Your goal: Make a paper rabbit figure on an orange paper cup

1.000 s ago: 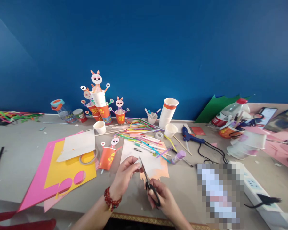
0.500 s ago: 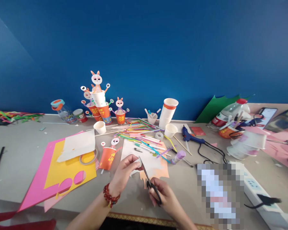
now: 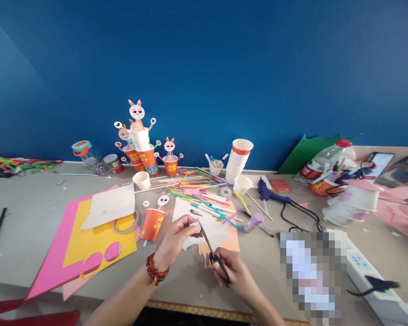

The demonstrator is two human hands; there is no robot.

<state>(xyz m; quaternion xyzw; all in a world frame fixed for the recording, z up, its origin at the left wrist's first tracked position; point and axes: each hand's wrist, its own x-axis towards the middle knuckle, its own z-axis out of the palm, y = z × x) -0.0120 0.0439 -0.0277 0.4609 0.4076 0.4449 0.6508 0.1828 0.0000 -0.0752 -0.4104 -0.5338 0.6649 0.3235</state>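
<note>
A small piece of white paper (image 3: 197, 227) is pinched between the thumb and fingers of my left hand (image 3: 177, 237), which is partly hiding it. My right hand (image 3: 234, 270) grips black-handled scissors (image 3: 206, 239), their blades pointing up and left beside the paper. Whether the blades touch it is too small to tell. Beneath and behind both hands lie a white sheet (image 3: 183, 213) and a cut peach-coloured sheet (image 3: 234, 240). To the left of my left hand, an orange paper cup (image 3: 152, 225) with a rabbit face stands on the table.
Coloured sticks (image 3: 187, 183) and pens spread behind my hands. Pink (image 3: 59, 244) and yellow sheets (image 3: 83, 240) lie left, with a tape roll (image 3: 125, 222) on them. A glue stick (image 3: 253, 223), blue glue gun (image 3: 272, 194) and power strip (image 3: 360, 262) are right. Rabbit-decorated cups (image 3: 141, 140) stand behind.
My right hand and the scissors have shifted slightly down and right. My left hand stays nearly in place, with the white paper now less visible between its fingers.
</note>
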